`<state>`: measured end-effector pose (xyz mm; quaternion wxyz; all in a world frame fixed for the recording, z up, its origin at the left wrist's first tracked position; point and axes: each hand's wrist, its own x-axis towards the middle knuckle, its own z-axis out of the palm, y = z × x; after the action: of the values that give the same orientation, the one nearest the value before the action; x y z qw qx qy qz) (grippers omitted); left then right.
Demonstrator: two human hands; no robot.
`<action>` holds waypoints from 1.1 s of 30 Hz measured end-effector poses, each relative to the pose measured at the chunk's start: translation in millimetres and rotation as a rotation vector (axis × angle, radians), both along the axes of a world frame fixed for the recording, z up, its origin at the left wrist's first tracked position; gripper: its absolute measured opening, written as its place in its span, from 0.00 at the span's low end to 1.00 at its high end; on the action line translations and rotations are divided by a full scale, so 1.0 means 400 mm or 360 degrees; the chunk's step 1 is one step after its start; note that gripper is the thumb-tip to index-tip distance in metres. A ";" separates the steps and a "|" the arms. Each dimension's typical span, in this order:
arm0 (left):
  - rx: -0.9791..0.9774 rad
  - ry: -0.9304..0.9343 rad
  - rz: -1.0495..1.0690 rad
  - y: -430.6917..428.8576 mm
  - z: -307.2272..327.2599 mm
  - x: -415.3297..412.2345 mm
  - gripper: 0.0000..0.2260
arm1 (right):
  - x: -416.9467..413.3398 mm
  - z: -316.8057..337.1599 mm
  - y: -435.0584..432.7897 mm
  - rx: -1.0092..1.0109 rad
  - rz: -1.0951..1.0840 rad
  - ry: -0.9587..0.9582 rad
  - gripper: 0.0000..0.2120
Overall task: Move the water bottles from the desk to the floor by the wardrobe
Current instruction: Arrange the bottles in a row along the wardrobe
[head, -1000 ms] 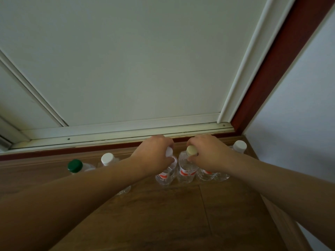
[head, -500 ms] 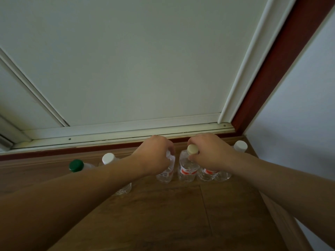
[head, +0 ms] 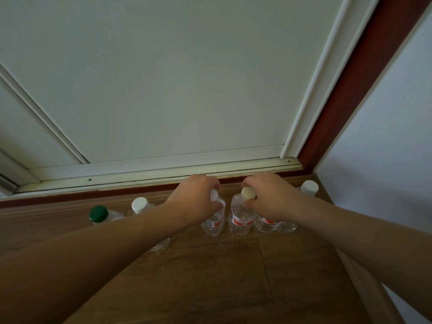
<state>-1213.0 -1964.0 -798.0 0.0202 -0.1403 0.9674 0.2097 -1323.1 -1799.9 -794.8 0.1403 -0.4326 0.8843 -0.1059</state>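
Note:
Several clear water bottles stand in a row on the wooden floor (head: 210, 277) along the white sliding wardrobe door (head: 163, 78). My left hand (head: 195, 201) grips the neck of a white-capped bottle (head: 214, 224) with a red label. My right hand (head: 268, 197) holds a beige-capped bottle (head: 240, 220) by its neck, and another bottle (head: 265, 224) partly hidden under the hand. Both held bottles look to be resting on the floor.
To the left stand a green-capped bottle (head: 98, 213) and a white-capped one (head: 139, 205), partly behind my left forearm. Another white-capped bottle (head: 309, 187) sits in the right corner by the red-brown frame (head: 346, 90) and the pale wall (head: 385, 148).
Both hands have shifted slightly away from me with their bottles, which now stand closer to the wardrobe track. The left bottle went from tilted to nearly upright.

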 end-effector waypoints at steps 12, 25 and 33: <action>0.0015 -0.0048 -0.0093 0.015 0.005 -0.011 0.18 | -0.012 0.004 0.005 0.0014 0.0010 0.0048 0.10; 0.0037 0.0016 -0.0227 0.033 0.007 -0.018 0.16 | -0.020 0.010 0.012 0.0108 0.0075 0.0104 0.09; 0.0042 0.0014 -0.0270 0.036 0.002 -0.011 0.15 | -0.019 0.009 0.018 0.0128 0.0092 0.0115 0.09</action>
<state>-1217.2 -1949.7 -797.1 0.0355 -0.0565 0.9731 0.2204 -1330.5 -1792.6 -791.3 0.1286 -0.4554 0.8795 -0.0505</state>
